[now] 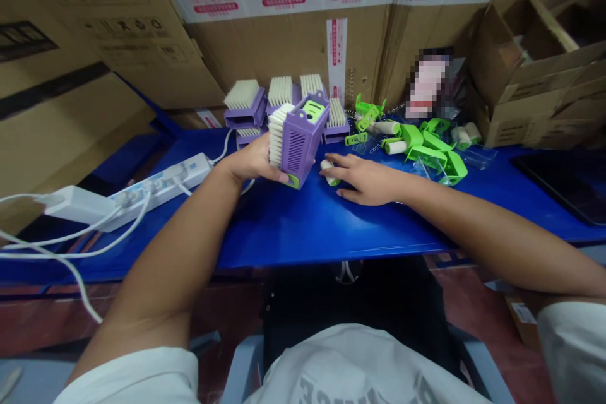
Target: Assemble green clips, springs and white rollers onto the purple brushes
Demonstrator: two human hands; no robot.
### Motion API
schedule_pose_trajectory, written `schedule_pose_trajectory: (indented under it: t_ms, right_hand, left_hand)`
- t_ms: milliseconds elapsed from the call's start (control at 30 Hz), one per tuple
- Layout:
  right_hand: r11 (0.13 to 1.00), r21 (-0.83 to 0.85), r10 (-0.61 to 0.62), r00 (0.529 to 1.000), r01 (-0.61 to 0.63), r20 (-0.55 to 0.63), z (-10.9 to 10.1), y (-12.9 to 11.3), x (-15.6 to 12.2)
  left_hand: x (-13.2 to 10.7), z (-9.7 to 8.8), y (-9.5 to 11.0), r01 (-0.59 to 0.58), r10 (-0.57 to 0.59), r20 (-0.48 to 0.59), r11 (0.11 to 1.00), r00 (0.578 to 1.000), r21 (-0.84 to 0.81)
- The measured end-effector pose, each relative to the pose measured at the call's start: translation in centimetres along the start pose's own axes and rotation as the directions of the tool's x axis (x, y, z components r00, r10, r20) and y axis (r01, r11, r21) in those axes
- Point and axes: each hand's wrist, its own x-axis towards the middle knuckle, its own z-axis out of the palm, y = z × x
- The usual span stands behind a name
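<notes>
My left hand [250, 161] grips a purple slotted brush holder [296, 139] with white bristles along one side and a lime-green insert at its top. My right hand [364, 180] lies on the blue table [331, 233], its fingertips against a small white roller with a green end [327, 172]. I cannot tell whether those fingers pinch it. Several purple brushes with white bristles [246, 101] stand in a group behind my left hand. To the right of my right hand lies a heap of lime-green plastic parts [426, 145] with white rollers.
A white power strip [161, 186] with plugs and loose white cables lies at the table's left. Cardboard cartons [284, 31] form the wall behind, and an open carton [525, 76] stands at the right. A dark flat panel [563, 183] rests at the far right, near clear plastic pieces [478, 156].
</notes>
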Motion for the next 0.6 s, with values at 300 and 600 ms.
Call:
schedule_pose_trajectory:
  t_ms: [300, 600]
  right_hand:
    - [0.945, 0.298, 0.224, 0.934, -0.138, -0.278, -2.2, 1.8, -0.4]
    - [0.907, 0.42, 0.225, 0.813, 0.027, -0.538, -4.0, 2.2, -0.8]
  left_hand:
    - [1.1, 2.7, 0.6, 0.064, -0.057, -0.2, 0.998, 0.978, 0.025]
    - [1.3, 4.7, 3.7, 0.238, -0.088, -0.289, 0.807, 0.953, 0.541]
